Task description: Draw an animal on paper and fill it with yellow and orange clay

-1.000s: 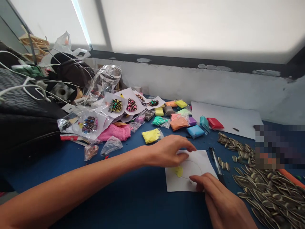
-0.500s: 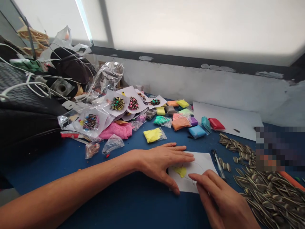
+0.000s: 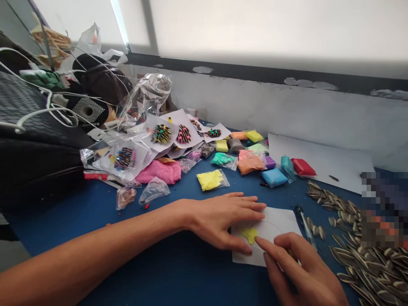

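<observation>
A piece of white paper with a thin pencil-like curve drawn on it lies on the blue tabletop. Pressed flat onto its left part is a small, uneven patch of yellow clay. My left hand lies palm down across the paper's left side, fingers spread and thumb stretched below the clay. From the lower right, my right hand reaches in, its index fingertip touching the right edge of the clay. Its thumb is apart from the index finger, and the other fingers are partly curled. I see nothing held in either hand.
Sunflower seeds are heaped at the right, near a pen. Behind the paper lie an opened yellow clay packet and several coloured packets, including blue and red. Seed-and-clay hedgehog-like pieces rest on papers at left.
My right index finger has come down and left onto the clay's edge. My left thumb has shifted nearer the clay. The view has turned slightly left.
</observation>
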A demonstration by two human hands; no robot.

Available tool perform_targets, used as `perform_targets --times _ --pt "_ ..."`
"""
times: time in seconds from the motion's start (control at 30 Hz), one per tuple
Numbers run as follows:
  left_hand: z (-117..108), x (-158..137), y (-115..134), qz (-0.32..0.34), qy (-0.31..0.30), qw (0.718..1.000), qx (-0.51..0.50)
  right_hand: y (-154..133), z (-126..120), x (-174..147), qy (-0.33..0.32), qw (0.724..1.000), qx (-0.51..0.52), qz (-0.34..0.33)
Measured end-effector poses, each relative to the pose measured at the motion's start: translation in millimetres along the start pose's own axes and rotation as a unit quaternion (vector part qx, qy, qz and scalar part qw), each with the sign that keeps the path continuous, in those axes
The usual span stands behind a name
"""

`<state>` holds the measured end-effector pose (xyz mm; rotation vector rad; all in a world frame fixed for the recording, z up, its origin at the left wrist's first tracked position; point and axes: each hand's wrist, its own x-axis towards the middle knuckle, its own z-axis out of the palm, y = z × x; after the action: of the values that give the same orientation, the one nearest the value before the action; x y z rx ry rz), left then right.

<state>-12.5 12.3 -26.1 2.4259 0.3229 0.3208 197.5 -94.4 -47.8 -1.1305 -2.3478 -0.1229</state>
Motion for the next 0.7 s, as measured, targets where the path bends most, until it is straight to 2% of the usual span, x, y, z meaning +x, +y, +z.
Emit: perform_targets --times 0.1,0.17,0.37,0.7 --pt "1 3 -3 -0.037 0.121 0.992 -0.003 -1 -1 -1 -0.004 1.0 0.009 -0.013" --pt "4 6 -8 -0.048 0.167 0.984 0.033 -1 -1 -1 -0.002 1.0 0.001 -0.028" --pt "9 6 -16 -0.025 0.08 0.988 0.129 -2 1 0 -0.028 0.999 -0.022 -0.033" --pt "9 2 -17 -0.032 0.052 0.988 0.143 -4 0 5 -0.048 0.998 -0.04 -0.028"
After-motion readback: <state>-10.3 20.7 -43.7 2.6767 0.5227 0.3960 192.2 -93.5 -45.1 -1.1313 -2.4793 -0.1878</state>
